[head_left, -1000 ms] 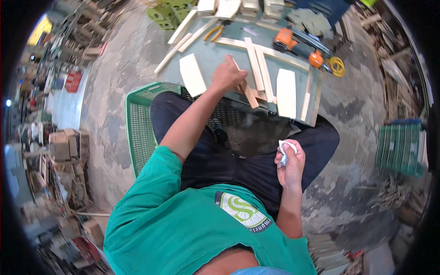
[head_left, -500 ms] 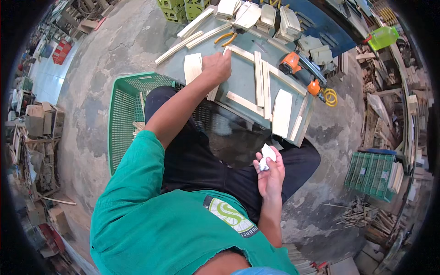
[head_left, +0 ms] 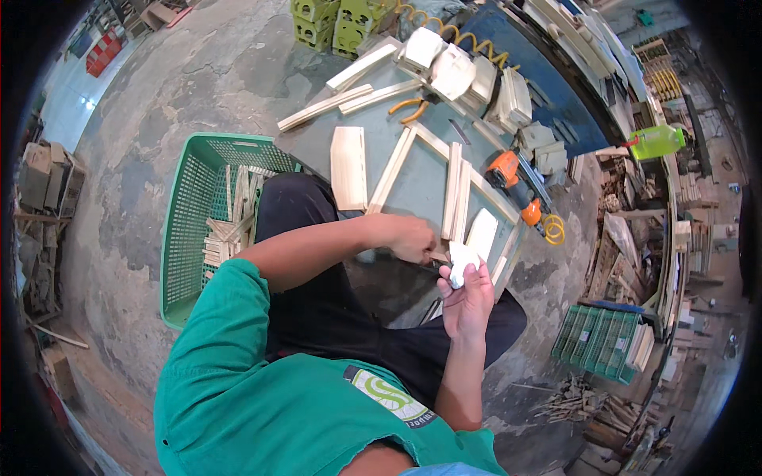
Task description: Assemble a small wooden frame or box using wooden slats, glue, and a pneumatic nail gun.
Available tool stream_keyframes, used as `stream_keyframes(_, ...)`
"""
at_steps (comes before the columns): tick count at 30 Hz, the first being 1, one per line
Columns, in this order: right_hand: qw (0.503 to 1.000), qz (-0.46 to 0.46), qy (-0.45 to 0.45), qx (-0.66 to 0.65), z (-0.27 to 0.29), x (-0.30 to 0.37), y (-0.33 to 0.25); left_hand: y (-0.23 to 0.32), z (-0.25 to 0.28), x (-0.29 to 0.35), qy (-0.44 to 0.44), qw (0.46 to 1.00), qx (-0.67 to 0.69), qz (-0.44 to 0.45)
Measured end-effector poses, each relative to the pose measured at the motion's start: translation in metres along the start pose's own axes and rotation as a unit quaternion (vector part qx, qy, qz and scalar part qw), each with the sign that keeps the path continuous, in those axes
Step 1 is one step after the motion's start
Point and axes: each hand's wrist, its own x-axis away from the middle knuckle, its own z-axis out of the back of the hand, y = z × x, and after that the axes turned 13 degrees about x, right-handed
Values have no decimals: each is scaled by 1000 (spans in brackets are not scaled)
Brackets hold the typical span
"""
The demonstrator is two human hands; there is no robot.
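Observation:
My right hand (head_left: pixel 467 300) is closed round a small, crumpled white packet (head_left: pixel 460 263), held up over my lap by the bench edge. Close to it on the left, my left hand (head_left: pixel 411 240) is closed in a pinch, and the tip of what looks like a small thin stick (head_left: pixel 438 257) pokes out toward the packet. Just beyond, two pale wooden strips (head_left: pixel 456 190) lie side by side across a wooden frame (head_left: pixel 432 143) on the grey bench top (head_left: pixel 309 151). A shaped wooden board (head_left: pixel 348 168) lies left of the frame; another pale board (head_left: pixel 482 232) lies to the right.
Pliers with orange handles (head_left: pixel 409 109) and an orange air nailer (head_left: pixel 508 178) lie on the bench, with stacked wood pieces (head_left: pixel 452 71) behind. At my left stands a green crate (head_left: pixel 178 230) of offcuts. Another green crate (head_left: pixel 595 341) stands on the right.
My left hand has come back from the frame's far left corner to beside the white packet. My right hand has risen slightly with the packet. The view has shifted a little.

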Motion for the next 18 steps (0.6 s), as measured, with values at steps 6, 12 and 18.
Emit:
stream_keyframes(6, 998, 24, -27, -60, -30, -21, -15, -7, 29, 23, -137, 975, 177, 13)
stream_keyframes(12, 985, 130, -36, 112, -59, -81, -65, -10, 60, 83, -131, 930, 331, 88)
stream_keyframes(18, 977, 113, 25, 180, -54, -235, -37, -35, 57, 112, -5, 929, 368, 38)
